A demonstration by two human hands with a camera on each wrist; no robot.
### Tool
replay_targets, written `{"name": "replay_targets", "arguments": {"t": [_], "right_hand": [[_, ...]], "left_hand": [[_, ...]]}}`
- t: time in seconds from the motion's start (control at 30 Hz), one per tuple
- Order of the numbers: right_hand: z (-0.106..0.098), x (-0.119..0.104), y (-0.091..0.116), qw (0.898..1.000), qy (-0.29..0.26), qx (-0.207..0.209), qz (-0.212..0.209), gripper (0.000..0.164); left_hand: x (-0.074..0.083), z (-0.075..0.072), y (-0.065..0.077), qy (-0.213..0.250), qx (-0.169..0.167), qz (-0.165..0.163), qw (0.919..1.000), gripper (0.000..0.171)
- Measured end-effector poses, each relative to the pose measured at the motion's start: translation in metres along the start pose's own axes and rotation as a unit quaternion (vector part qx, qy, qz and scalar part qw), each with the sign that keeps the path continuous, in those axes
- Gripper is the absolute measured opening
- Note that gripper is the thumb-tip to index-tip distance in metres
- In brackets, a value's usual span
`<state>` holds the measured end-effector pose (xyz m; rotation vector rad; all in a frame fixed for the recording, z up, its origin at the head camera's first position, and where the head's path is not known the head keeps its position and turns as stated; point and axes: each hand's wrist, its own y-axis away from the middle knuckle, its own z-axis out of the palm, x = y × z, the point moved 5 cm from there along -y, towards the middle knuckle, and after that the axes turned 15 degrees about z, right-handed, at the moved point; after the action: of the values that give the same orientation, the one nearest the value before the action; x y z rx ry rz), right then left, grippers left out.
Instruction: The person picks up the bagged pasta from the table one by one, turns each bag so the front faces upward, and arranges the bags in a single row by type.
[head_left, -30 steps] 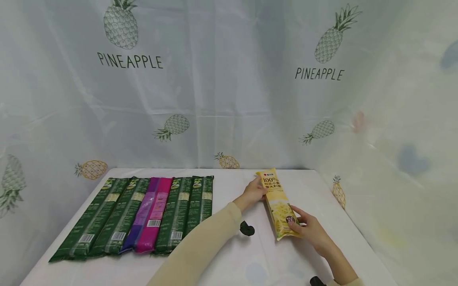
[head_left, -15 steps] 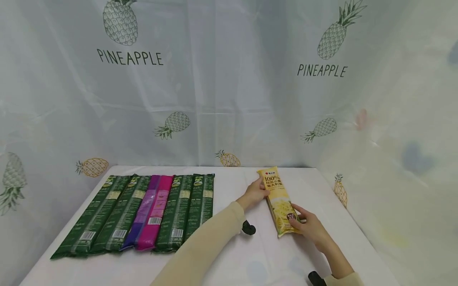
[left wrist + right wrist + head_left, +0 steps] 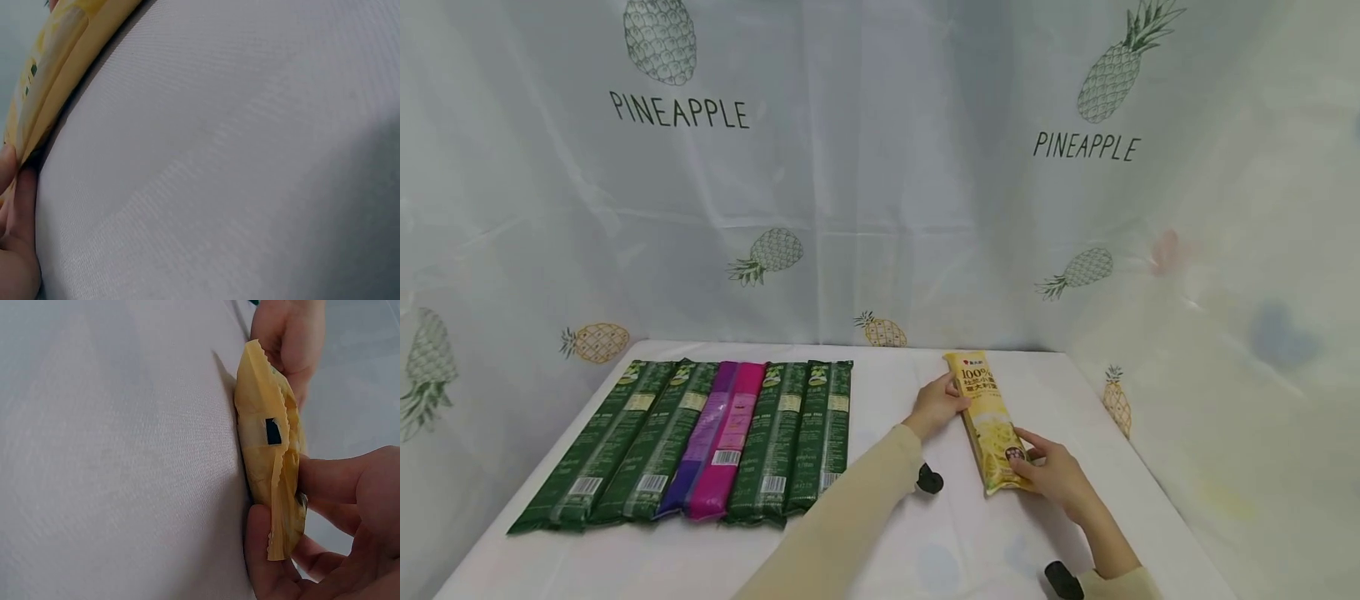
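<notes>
A yellow pasta bag (image 3: 988,425) printed with "100%" lies on the white table, right of centre in the head view. My left hand (image 3: 936,407) pinches its left edge toward the far end; in the left wrist view the thumb and fingers (image 3: 24,206) show on that edge. My right hand (image 3: 1054,477) grips the near right corner, the thumb lying on top. Seen from the right wrist, the crimped end of the bag (image 3: 262,437) faces the camera, and fingers (image 3: 259,540) of the right hand reach beneath its lower corner.
Left on the table (image 3: 895,542) lies a row of long packets: several green ones (image 3: 771,450) and a purple-and-pink one (image 3: 718,442) among them. A curtain (image 3: 880,167) printed with pineapples hangs behind and at the sides. Black wrist-worn pieces (image 3: 929,479) stick out by both sleeves.
Both hands keep their hold on the yellow pasta bag, which has barely shifted on the table. The head view has tilted slightly, moving the whole scene a little.
</notes>
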<state>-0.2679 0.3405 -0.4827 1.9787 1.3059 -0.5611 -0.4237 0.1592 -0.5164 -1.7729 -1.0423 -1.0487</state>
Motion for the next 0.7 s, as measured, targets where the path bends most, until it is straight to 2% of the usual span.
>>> {"name": "replay_targets", "arguments": {"t": [0.2,0.47,0.7], "right_hand": [[-0.0016,0.0019,-0.0047,1.0,0.007,0.004,0.003,0.066],[-0.0065,-0.0048,-0.0046,0.996,0.072,0.044,-0.02,0.063],[-0.0038,-0.0011,-0.007,0.998,0.056,0.033,0.002,0.063]], "left_hand": [[0.0033,0.0009,0.0024,0.007,0.007,-0.01,0.9999,0.068],[0.0038,0.0024,0.0011,0.008,0.008,-0.003,0.9999,0.066],[-0.0005,0.0044,0.002,0.001,0.0,-0.001,1.0,0.063]]}}
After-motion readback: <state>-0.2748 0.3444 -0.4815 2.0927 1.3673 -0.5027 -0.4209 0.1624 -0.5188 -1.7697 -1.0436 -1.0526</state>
